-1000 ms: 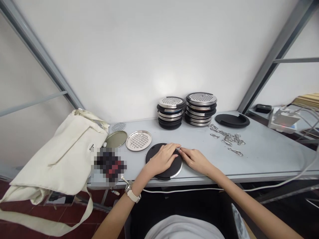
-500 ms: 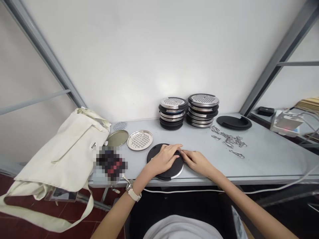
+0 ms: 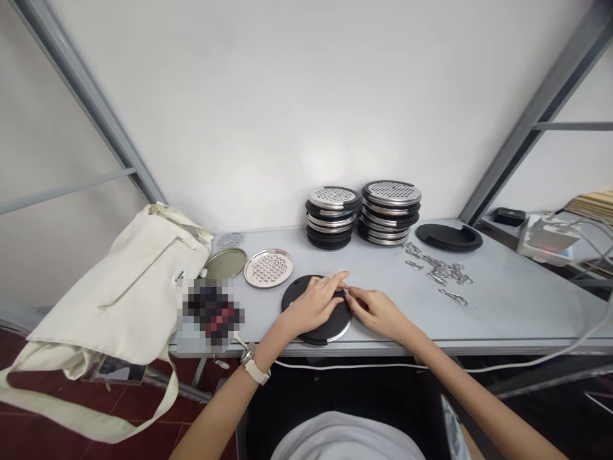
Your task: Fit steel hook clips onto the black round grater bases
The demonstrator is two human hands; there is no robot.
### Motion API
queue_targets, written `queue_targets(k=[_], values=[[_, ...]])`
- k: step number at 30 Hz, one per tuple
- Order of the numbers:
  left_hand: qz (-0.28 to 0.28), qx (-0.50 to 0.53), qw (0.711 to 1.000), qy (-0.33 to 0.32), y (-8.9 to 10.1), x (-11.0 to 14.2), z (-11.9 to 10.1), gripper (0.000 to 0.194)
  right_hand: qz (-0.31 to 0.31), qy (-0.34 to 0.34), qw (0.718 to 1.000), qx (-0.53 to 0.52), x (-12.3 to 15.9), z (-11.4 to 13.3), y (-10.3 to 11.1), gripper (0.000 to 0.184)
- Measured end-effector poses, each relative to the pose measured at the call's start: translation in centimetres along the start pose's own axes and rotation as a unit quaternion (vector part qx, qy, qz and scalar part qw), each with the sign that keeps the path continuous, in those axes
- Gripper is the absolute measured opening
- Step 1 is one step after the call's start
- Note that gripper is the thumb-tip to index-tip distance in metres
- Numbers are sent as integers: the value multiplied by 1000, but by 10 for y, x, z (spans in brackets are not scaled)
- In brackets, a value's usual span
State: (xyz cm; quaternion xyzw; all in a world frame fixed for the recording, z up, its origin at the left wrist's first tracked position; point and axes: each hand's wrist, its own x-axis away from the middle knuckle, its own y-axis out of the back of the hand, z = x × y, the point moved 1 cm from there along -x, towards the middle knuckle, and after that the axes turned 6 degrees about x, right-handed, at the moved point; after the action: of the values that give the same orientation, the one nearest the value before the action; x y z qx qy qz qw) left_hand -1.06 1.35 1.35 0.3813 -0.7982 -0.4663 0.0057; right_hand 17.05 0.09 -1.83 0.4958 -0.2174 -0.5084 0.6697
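Observation:
A round black disc (image 3: 325,329) with a silver rim showing at its lower right lies near the table's front edge. Across its top rests my left hand (image 3: 313,303), fingers stretched out and apart, the index finger pointing right; it wears a watch on the wrist. My right hand (image 3: 376,310) is at the disc's right edge, thumb and forefinger pinched on a small metal clip (image 3: 345,291), mostly covered by the fingers. Similar loose metal clips (image 3: 445,271) lie in a pile to the right, with a single one (image 3: 453,296) nearer me.
Two stacks of black-and-silver discs, a left stack (image 3: 332,220) and a right stack (image 3: 390,217), stand by the wall. A perforated metal grater plate (image 3: 269,268), an olive lid (image 3: 226,263) and a cream bag (image 3: 115,287) are on the left. A black ring-like base (image 3: 449,237) lies at right.
Both hands stay at the disc, with only slight finger movement at its right edge. The view has shifted a little.

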Motion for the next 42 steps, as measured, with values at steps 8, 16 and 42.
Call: queue_targets(k=[8, 16, 42], values=[[-6, -6, 1000, 5, -2, 0, 1, 47, 5, 13, 1000, 26, 2, 3, 3, 23], [-4, 5, 1000, 8, -2, 0, 1, 44, 2, 2, 999, 52, 1, 1, 1, 30], [-22, -13, 1000, 18, -1, 0, 1, 39, 5, -10, 999, 49, 0, -1, 0, 35]])
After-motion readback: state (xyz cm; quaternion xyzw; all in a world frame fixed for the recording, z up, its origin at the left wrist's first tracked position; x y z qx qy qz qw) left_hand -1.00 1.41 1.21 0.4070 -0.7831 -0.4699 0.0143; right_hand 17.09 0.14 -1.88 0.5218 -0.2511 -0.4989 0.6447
